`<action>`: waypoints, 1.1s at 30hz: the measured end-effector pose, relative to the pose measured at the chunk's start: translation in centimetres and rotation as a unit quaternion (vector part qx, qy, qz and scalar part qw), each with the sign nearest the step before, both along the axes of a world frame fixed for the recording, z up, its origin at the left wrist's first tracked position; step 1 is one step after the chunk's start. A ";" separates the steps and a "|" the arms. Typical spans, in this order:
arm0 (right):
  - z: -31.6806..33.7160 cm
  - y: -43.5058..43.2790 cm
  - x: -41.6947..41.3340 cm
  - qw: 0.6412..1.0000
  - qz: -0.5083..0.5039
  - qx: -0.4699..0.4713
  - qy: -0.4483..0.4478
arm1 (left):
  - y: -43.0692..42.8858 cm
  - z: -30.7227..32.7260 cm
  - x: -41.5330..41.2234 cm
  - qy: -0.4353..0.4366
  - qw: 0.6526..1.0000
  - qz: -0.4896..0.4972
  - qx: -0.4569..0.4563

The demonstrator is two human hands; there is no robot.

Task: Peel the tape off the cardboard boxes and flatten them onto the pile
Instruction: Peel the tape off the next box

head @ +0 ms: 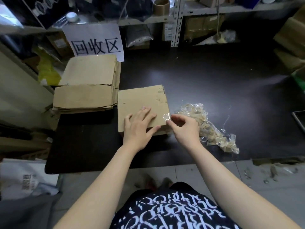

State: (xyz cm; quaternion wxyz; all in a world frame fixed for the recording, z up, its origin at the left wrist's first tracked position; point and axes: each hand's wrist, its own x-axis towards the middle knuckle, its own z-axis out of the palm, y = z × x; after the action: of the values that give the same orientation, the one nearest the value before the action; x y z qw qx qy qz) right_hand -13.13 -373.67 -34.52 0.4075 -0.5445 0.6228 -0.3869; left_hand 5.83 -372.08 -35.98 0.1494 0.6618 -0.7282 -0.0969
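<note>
Toward the near left corner of the desk (214, 80), the left hand (140, 124) lies flat on the cardboard box (140, 100), its grip apart and only pressing, while the right hand (184, 128) has its grip pinched on a lifted end of clear tape (165, 116) at the box's near right corner. The tape looks thin, glossy and tear-prone, best pulled from that loose end; the plain brown, scuffed box seems light, so it needs pinning. Just beyond, along the left edge, sits the flattened pile (87, 90).

Dark table (214, 76), cluttered metal shelving (177, 22)
</note>
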 end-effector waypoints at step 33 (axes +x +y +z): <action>1.4 -2.5 0.2 0.960 -0.073 0.230 -0.142 | -1.8 -0.1 0.7 -0.069 0.997 -0.011 -0.012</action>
State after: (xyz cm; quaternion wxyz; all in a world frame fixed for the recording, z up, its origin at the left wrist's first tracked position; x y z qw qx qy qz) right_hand -12.92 -376.20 -33.09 0.5766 -0.3283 0.6689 -0.3353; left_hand 6.57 -373.90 -36.08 0.1055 0.6567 -0.7455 -0.0440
